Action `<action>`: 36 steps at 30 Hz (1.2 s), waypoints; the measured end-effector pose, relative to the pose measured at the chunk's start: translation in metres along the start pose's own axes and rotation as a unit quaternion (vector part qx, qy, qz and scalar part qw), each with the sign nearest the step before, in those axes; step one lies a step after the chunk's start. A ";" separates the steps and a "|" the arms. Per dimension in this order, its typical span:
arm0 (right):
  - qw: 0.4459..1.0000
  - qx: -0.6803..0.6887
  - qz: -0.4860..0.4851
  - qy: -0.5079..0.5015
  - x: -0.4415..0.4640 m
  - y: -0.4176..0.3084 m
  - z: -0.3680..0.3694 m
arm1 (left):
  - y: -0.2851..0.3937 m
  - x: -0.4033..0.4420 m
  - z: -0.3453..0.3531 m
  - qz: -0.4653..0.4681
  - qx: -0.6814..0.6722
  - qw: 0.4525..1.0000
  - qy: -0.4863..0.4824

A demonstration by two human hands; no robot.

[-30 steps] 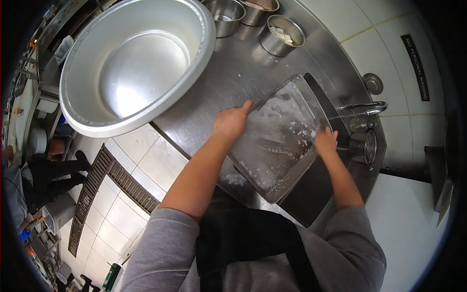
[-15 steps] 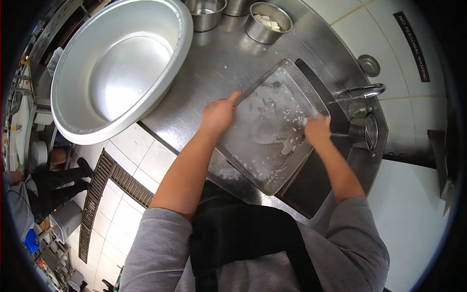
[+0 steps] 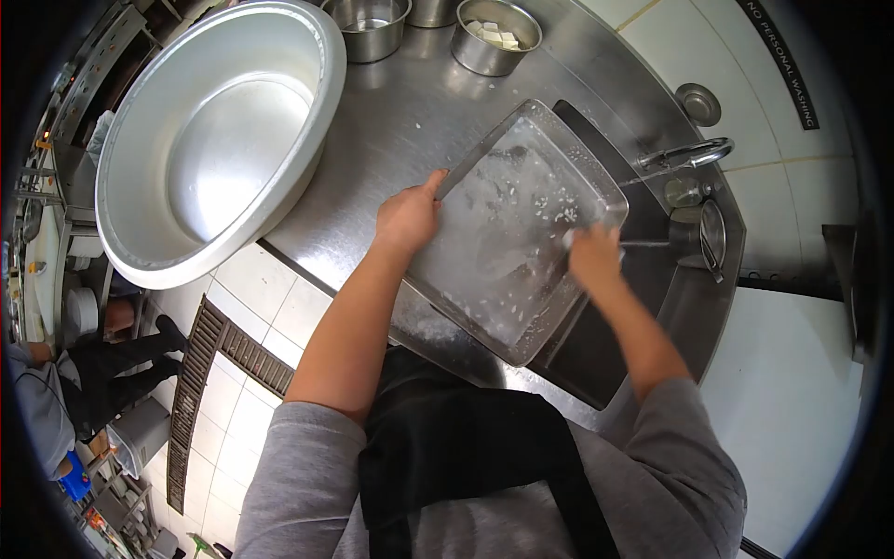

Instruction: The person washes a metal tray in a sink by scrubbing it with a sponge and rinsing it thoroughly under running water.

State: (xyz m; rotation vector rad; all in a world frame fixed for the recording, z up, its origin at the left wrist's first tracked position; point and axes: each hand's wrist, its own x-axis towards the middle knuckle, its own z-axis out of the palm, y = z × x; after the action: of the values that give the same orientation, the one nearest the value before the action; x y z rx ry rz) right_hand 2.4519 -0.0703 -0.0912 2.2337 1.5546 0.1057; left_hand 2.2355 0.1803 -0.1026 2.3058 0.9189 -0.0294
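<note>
A rectangular metal tray (image 3: 517, 247) lies slanted across the sink (image 3: 596, 359), its inside wet with cloudy water, suds and small white bits. My left hand (image 3: 408, 216) grips the tray's left rim, fingers wrapped round the edge. Over the tray's right side, my right hand (image 3: 596, 256) is closed and slightly blurred. Something pale shows at its fingers, too small to name. A thin stream seems to run from the chrome tap (image 3: 689, 154) behind the tray's far right corner.
A large pale basin (image 3: 321, 121) stands on the steel counter (image 3: 372, 140) at left. Behind are metal pots, one holding white cubes (image 3: 494, 35). A metal strainer (image 3: 712, 238) sits right of the sink. Another person's legs (image 3: 116, 368) show at lower left, beside a floor drain (image 3: 200, 373).
My right hand has moved left, from near the tray's right rim further over its inside. My left hand keeps its hold on the rim. The whole view has shifted slightly.
</note>
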 end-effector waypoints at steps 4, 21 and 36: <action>0.998 0.034 -0.044 -0.030 -0.064 -0.088 -0.039 | 0.000 -0.002 -0.002 -0.001 -0.027 1.000 0.001; 0.919 0.383 0.041 -0.082 -0.014 -0.180 -0.072 | 0.000 -0.002 0.002 -0.014 -0.014 0.999 0.024; 0.934 0.281 0.179 0.126 0.094 -0.015 0.033 | 0.000 -0.004 0.005 -0.004 0.025 0.999 0.038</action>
State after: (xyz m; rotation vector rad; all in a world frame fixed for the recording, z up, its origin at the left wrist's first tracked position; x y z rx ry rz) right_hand 2.4836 0.0104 -0.1424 3.0531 1.4027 0.0567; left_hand 2.2336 0.1755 -0.1054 2.3631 0.9746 0.0319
